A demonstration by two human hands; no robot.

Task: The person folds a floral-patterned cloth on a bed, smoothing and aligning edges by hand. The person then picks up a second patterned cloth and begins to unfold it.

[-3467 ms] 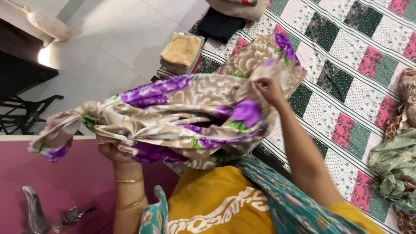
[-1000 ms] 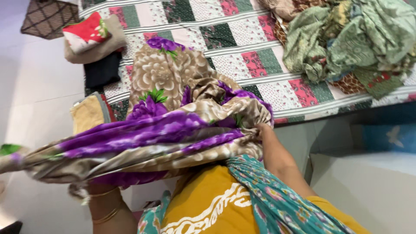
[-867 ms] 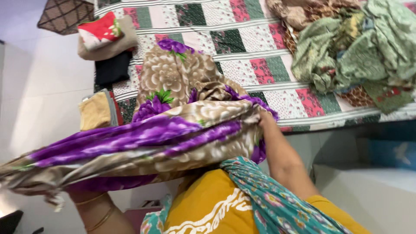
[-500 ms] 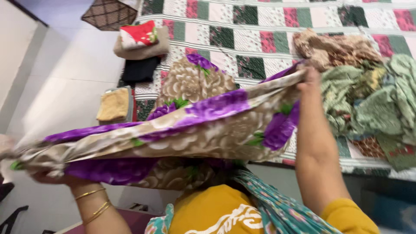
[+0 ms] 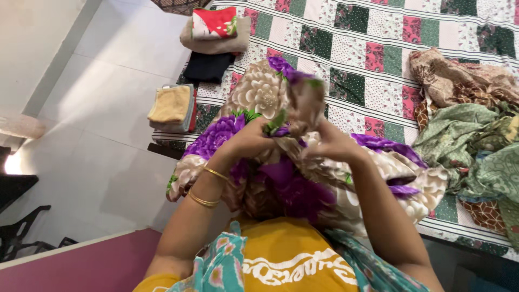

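Observation:
A beige floral cloth with purple flowers hangs in front of my chest, partly draped over the bed. My left hand, with gold bangles on the wrist, grips its upper edge. Close beside it, my right hand pinches the same edge, so both hands meet at the middle with the cloth bunched between them. The cloth's lower part hides my front.
The patchwork quilt covers the bed. Folded cloths lie near its left edge: a red and beige stack, a black piece, a yellow stack. A heap of loose green and brown clothes lies at the right. Pale tiled floor is at the left.
My hands, held wide apart with the cloth stretched between them, have come together at the middle, folding the cloth in half. The view has shifted toward the bed.

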